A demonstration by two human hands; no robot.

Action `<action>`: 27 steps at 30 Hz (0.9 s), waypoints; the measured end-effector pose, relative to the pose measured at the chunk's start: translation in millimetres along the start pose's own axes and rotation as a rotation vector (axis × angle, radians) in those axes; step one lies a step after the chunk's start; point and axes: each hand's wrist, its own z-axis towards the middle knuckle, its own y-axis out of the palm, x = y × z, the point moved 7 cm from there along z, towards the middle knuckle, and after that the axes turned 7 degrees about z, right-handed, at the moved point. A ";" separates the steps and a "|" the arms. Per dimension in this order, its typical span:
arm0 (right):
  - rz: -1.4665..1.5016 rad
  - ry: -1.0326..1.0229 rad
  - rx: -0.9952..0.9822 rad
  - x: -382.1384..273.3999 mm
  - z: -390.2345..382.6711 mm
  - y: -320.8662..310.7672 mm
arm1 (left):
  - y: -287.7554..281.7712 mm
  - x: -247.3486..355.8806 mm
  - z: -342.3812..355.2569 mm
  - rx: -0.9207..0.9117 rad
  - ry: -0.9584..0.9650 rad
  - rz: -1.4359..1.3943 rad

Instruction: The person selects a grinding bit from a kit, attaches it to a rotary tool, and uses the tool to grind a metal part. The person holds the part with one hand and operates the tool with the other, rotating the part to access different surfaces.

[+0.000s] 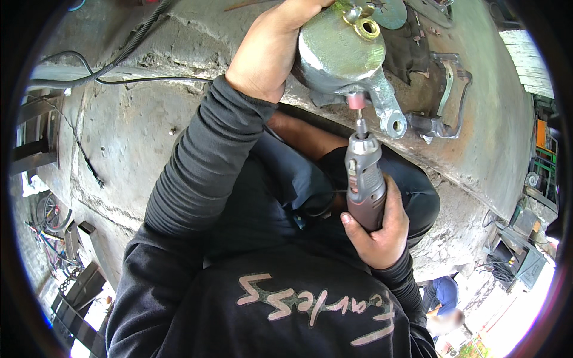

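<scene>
My left hand (265, 51) grips the side of a grey-green cast metal housing (334, 56), its fingers mostly out of sight past the top edge and behind the part. The housing has a round body, a brass-coloured bushing (367, 28) and a lug with a hole (395, 124) reaching toward me. My right hand (382, 232) is wrapped round the lower body of a rotary tool (365, 173), which points away from me. A pink grinding bit (356, 100) at its tip is against or just beside the housing's near edge, next to the lug; contact is hard to tell.
I sit over a worn concrete floor (137, 137), legs bent. A bent metal bracket (450, 95) and dark cloth (409, 53) lie right of the housing. Black cables (128, 53) cross at the left. A bicycle wheel (52, 212) stands lower left; another person (441, 298) is lower right.
</scene>
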 end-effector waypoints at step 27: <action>0.007 -0.175 0.181 34.5 4.7 44.5 | 2.6 4.2 -3.4 0.035 0.129 0.031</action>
